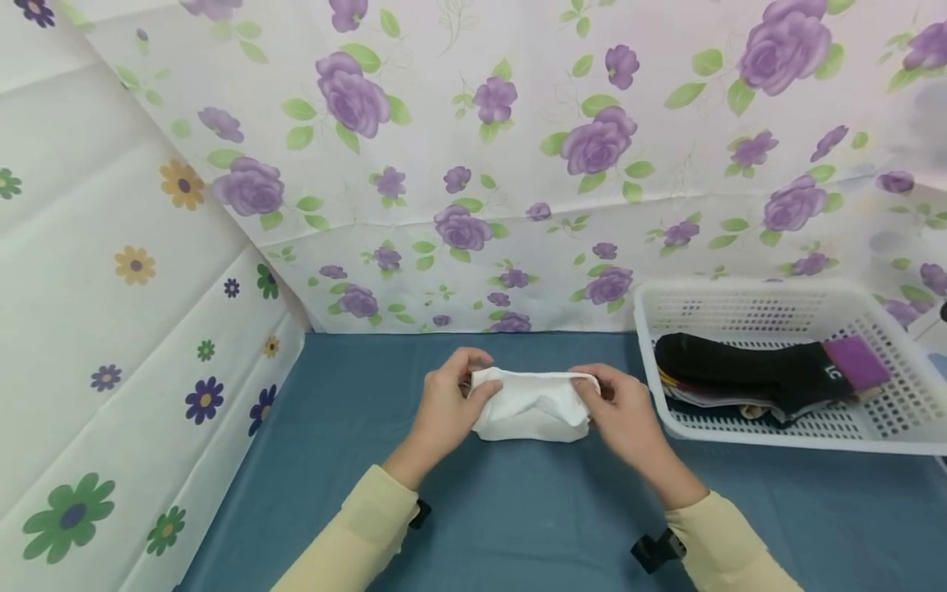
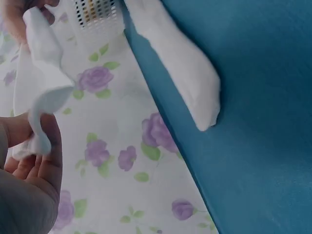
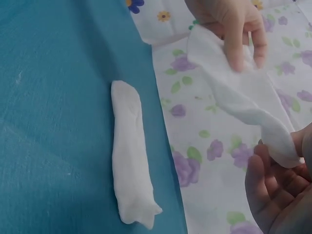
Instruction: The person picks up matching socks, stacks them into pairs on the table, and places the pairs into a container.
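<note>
A white sock [image 1: 533, 388] is held stretched sideways between both hands, above the blue tabletop. My left hand [image 1: 447, 399] pinches its left end between thumb and fingers; my right hand [image 1: 627, 415] pinches the right end. In the left wrist view, the held sock [image 2: 45, 78] hangs in a loose fold. A second white sock [image 3: 130, 156] lies lengthwise on the blue surface, apart from the hands. From the head view the held sock partly covers it.
A white perforated basket [image 1: 747, 434] stands at the right, with folded black socks [image 1: 740, 370] bearing a purple band inside. Blue cloth [image 1: 518, 510] covers the table. Flowered sheets [image 1: 459, 164] rise along the back and left side.
</note>
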A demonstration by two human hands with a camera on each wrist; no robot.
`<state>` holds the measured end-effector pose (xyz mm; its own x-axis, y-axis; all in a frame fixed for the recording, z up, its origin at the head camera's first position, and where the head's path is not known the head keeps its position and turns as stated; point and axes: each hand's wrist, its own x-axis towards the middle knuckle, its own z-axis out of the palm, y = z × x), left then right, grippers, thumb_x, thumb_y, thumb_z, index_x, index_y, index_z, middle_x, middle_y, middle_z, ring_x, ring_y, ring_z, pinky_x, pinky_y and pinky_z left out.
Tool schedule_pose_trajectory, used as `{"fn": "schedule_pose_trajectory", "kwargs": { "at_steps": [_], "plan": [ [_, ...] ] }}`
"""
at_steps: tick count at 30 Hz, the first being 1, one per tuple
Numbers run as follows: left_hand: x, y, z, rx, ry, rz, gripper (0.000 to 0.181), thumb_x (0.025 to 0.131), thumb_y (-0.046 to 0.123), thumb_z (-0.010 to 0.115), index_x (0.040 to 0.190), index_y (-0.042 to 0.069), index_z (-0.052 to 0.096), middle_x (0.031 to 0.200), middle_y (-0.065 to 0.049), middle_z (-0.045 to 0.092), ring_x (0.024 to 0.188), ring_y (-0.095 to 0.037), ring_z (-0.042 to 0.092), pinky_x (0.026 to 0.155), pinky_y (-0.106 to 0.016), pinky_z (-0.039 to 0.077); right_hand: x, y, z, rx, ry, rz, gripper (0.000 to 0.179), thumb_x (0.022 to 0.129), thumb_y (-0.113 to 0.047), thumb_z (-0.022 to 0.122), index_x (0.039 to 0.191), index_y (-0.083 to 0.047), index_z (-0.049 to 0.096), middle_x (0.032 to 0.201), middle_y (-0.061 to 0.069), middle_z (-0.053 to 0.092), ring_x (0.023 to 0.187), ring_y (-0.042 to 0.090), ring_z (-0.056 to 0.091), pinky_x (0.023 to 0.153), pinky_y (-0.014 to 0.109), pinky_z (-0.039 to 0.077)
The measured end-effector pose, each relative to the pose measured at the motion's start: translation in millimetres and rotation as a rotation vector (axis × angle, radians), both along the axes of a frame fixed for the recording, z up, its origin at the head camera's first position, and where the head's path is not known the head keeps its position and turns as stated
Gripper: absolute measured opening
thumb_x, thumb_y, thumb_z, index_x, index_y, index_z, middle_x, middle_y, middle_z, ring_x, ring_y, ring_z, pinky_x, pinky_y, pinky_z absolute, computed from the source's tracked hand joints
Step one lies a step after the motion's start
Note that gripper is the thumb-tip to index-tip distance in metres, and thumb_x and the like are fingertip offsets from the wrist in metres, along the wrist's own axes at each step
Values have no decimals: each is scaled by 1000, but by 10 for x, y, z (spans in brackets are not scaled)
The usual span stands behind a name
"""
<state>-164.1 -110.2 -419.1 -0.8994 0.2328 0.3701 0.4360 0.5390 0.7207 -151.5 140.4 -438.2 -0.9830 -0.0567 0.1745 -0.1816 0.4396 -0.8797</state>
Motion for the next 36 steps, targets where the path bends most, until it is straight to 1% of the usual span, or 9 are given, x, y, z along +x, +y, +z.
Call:
{"fn": "schedule_pose_trajectory", "kwargs": {
  "at_steps": [4, 10, 14, 17, 20, 23, 29, 32, 36],
  "plan": [
    [-38, -51, 73, 49, -71, 14, 21, 87, 31, 67, 106, 23, 64, 72, 7, 60, 53, -11, 49, 48, -24, 42, -30, 23, 12, 49, 15, -54, 30, 92, -46, 54, 105, -23, 68, 77, -1, 65, 57, 15, 54, 46, 28, 46],
    [-84, -105, 142, 128, -175, 99, 16, 81, 34, 72, 90, 21, 72, 74, 4, 66, 63, -11, 61, 56, -27, 52, -41, 23, 13, 110, 47, -141, 27, 87, -46, 62, 95, -21, 70, 71, -3, 63, 58, 12, 54, 47, 26, 45],
    [16, -25, 394, 191, -208, 138, 15, 82, 26, 73, 88, 13, 72, 75, -4, 66, 66, -16, 63, 60, -27, 52, -51, 11, 49, 168, 81, -151, 26, 87, -43, 63, 95, -19, 70, 80, -4, 67, 68, 8, 58, 52, 24, 48],
    [124, 81, 654, 220, -221, 101, 15, 83, 19, 71, 90, 6, 71, 77, -9, 66, 68, -20, 64, 63, -28, 53, -66, 4, 85, 184, 72, -152, 26, 88, -43, 62, 96, -19, 69, 82, -4, 67, 71, 8, 59, 53, 24, 48],
    [164, 143, 762, 222, -228, 48, 17, 84, 20, 70, 93, 5, 70, 79, -10, 66, 69, -22, 63, 64, -27, 53, -77, -3, 101, 187, 60, -149, 26, 88, -43, 61, 96, -19, 69, 82, -3, 68, 71, 9, 59, 53, 25, 48],
    [143, 157, 736, 212, -218, 56, 16, 84, 21, 71, 92, 7, 71, 78, -9, 65, 68, -22, 62, 62, -28, 52, -72, -2, 100, 196, 60, -154, 25, 88, -43, 62, 96, -20, 69, 83, -3, 68, 71, 10, 59, 52, 25, 48],
    [33, 108, 466, 198, -188, 124, 13, 82, 30, 72, 87, 19, 71, 75, 0, 64, 65, -14, 61, 59, -27, 51, -15, -19, 101, 268, 151, -176, 28, 87, -38, 65, 107, -20, 67, 95, -2, 62, 66, 10, 55, 46, 24, 43],
    [33, 166, 395, 200, -195, 83, 15, 83, 34, 71, 89, 20, 70, 76, 1, 65, 65, -11, 63, 59, -28, 53, 21, -78, 148, 275, 204, -135, 32, 88, -40, 62, 114, -21, 64, 100, -4, 60, 69, 6, 54, 51, 23, 46],
    [86, 323, 379, 226, -237, -34, 21, 86, 36, 66, 96, 17, 71, 82, 1, 68, 68, -8, 66, 61, -26, 55, 85, -203, 256, 221, 179, 56, 37, 93, -47, 51, 122, -26, 58, 105, -11, 62, 84, 0, 59, 68, 23, 52]
  ]
}}
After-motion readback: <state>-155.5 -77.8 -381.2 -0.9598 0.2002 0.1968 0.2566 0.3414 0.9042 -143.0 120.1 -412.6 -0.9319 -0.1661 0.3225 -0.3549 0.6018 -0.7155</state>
